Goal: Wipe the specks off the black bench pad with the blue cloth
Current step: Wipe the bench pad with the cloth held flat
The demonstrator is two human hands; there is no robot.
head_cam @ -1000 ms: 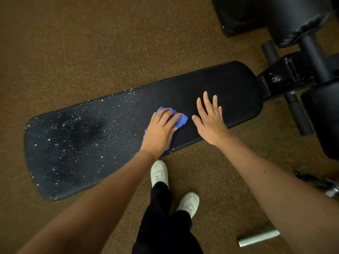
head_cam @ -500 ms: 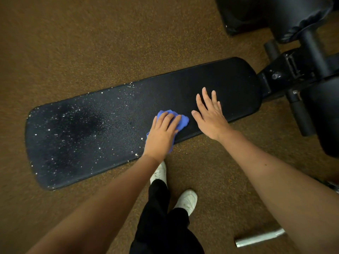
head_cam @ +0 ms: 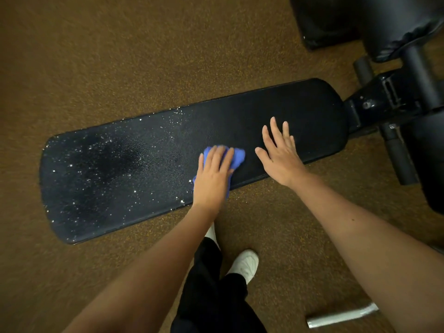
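The long black bench pad (head_cam: pixel 288 111) runs from lower left to upper right across the brown floor. White specks (head_cam: pixel 96 164) cover its left half; the right half looks bare. My left hand (head_cam: pixel 213 174) presses flat on the crumpled blue cloth (head_cam: pixel 237 156) near the pad's front edge, about midway along. Most of the cloth is hidden under my palm. My right hand (head_cam: pixel 278 155) rests flat on the pad just right of the cloth, fingers spread, holding nothing.
The bench's black metal frame and round foam rollers (head_cam: pixel 398 155) stand at the right. A silver metal tube (head_cam: pixel 341 316) lies on the floor at lower right. My white shoes (head_cam: pixel 245 263) and black trousers are below the pad.
My left hand has slid the blue cloth slightly left along the pad. The right hand stays flat in the same spot. The view has shifted a little.
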